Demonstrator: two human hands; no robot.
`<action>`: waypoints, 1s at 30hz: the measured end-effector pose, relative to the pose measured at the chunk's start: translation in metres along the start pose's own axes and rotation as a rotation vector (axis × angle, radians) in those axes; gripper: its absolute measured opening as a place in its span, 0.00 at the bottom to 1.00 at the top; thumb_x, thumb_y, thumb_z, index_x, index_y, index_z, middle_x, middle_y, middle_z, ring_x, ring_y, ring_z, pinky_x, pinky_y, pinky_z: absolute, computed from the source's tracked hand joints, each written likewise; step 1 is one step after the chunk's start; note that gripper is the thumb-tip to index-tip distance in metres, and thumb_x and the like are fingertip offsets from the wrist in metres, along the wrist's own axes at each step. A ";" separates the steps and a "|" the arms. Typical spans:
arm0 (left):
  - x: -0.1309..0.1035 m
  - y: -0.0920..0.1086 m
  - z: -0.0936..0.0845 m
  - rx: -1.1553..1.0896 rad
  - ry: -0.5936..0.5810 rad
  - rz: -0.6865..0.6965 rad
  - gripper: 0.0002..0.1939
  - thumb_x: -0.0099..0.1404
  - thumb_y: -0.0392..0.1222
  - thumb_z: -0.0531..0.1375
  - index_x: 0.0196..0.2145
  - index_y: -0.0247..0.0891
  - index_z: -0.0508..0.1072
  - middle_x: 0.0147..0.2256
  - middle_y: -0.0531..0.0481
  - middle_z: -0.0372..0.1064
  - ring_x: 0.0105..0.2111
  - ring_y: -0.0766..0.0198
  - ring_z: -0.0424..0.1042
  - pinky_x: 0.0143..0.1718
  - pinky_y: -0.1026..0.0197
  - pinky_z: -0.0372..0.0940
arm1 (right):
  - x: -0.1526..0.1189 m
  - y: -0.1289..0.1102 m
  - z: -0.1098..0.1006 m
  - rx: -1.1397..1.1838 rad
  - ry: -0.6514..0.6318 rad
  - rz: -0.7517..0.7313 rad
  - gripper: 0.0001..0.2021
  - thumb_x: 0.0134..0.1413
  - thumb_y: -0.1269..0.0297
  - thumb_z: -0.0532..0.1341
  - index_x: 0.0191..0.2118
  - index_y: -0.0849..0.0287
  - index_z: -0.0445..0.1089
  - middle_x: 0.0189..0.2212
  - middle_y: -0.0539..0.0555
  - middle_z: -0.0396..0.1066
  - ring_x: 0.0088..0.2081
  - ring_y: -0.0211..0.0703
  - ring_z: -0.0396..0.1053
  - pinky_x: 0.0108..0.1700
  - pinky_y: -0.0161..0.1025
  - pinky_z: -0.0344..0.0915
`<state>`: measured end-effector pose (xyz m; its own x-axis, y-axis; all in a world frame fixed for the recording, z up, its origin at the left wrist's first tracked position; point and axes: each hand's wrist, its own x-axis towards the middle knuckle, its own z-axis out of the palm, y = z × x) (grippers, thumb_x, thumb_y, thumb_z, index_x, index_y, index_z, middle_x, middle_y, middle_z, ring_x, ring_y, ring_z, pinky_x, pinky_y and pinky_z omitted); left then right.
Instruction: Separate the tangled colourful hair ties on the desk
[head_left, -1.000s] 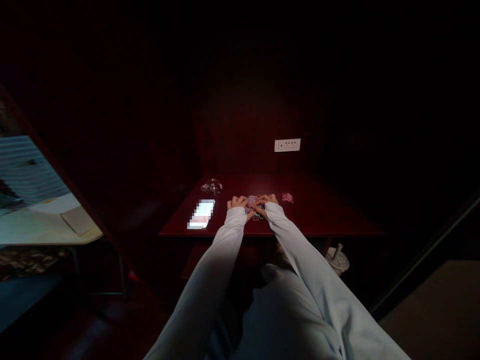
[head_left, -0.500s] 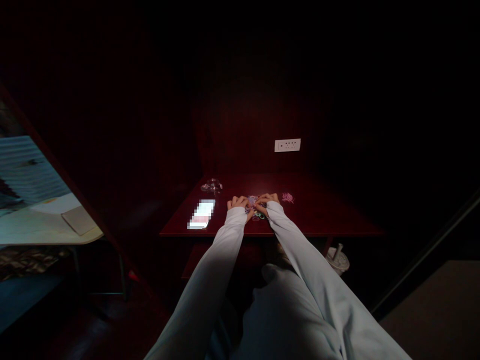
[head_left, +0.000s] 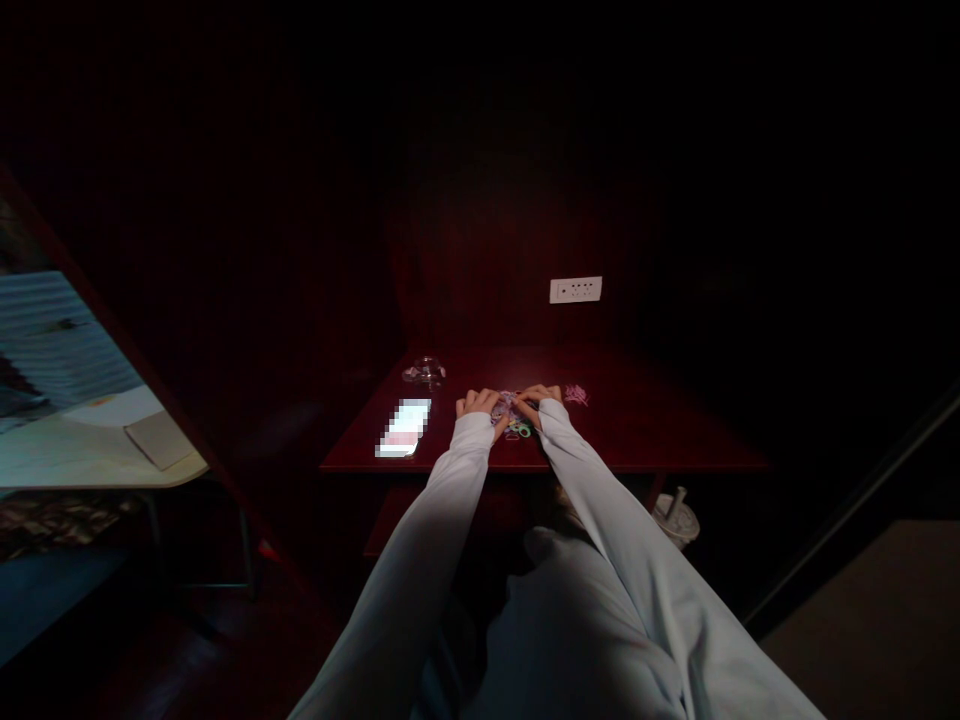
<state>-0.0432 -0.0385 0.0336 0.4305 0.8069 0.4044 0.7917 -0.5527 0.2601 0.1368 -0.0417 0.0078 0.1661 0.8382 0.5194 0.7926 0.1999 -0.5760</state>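
Observation:
A pile of small coloured loops [head_left: 510, 402], mostly purple with some green, lies on the dark red desk [head_left: 645, 430]; they look like hair ties. My left hand [head_left: 478, 403] rests at the left side of the pile, its fingers curled in toward the loops. From the right, my right hand [head_left: 541, 394] reaches in with thumb and fingers drawn together. Whatever sits between the fingertips is too small to name. Just right of my right hand is a separate small heap of pink loops [head_left: 577, 395].
To the left lies a lit phone [head_left: 403, 428], its screen blurred. Behind it stands a clear container [head_left: 428, 370] with something pink beside or in it. A white power socket [head_left: 576, 290] is on the back wall. Below the desk at right is a pale bin [head_left: 676, 518].
My right hand has shifted slightly to the right, and a little more of the purple loops shows between the hands. My left hand stays nearly in place.

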 end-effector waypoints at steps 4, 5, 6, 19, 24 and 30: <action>0.000 -0.001 0.001 -0.004 0.003 0.025 0.11 0.75 0.45 0.58 0.50 0.46 0.78 0.57 0.51 0.74 0.56 0.52 0.65 0.55 0.51 0.56 | 0.001 0.002 0.001 0.043 0.012 -0.013 0.21 0.66 0.41 0.60 0.36 0.49 0.84 0.41 0.56 0.78 0.51 0.54 0.65 0.55 0.49 0.61; 0.000 -0.001 0.002 -0.002 0.003 0.028 0.11 0.76 0.45 0.57 0.49 0.46 0.78 0.57 0.51 0.74 0.56 0.53 0.65 0.55 0.52 0.56 | 0.000 0.002 0.001 0.059 0.020 -0.016 0.21 0.66 0.41 0.60 0.36 0.49 0.84 0.41 0.56 0.79 0.50 0.54 0.65 0.54 0.50 0.61; 0.001 -0.001 0.002 0.000 0.002 0.028 0.11 0.77 0.44 0.56 0.49 0.46 0.79 0.57 0.51 0.74 0.55 0.54 0.66 0.54 0.52 0.56 | 0.000 0.003 0.001 0.074 0.027 -0.021 0.22 0.66 0.40 0.60 0.35 0.49 0.84 0.40 0.56 0.78 0.50 0.55 0.65 0.54 0.50 0.61; 0.003 0.000 0.003 0.011 -0.001 0.015 0.11 0.78 0.43 0.56 0.49 0.45 0.78 0.55 0.51 0.75 0.54 0.54 0.66 0.53 0.53 0.56 | -0.002 0.005 0.002 0.082 0.041 -0.040 0.22 0.66 0.41 0.58 0.34 0.50 0.81 0.39 0.56 0.77 0.48 0.53 0.64 0.51 0.47 0.62; 0.005 -0.001 0.005 0.005 0.013 0.027 0.11 0.78 0.43 0.56 0.48 0.45 0.79 0.54 0.51 0.76 0.53 0.55 0.67 0.53 0.54 0.57 | -0.001 0.007 0.004 0.048 0.040 -0.041 0.20 0.68 0.45 0.57 0.37 0.49 0.82 0.43 0.57 0.77 0.49 0.54 0.64 0.51 0.48 0.64; 0.006 -0.005 0.011 -0.013 0.050 0.044 0.11 0.78 0.43 0.57 0.46 0.45 0.80 0.51 0.51 0.77 0.51 0.55 0.67 0.51 0.54 0.57 | 0.000 0.008 0.007 0.049 0.052 -0.026 0.22 0.69 0.43 0.55 0.38 0.49 0.83 0.43 0.57 0.77 0.49 0.54 0.65 0.52 0.49 0.65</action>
<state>-0.0393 -0.0282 0.0250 0.4420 0.7707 0.4589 0.7669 -0.5901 0.2524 0.1391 -0.0369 -0.0014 0.1774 0.8050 0.5661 0.7678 0.2466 -0.5913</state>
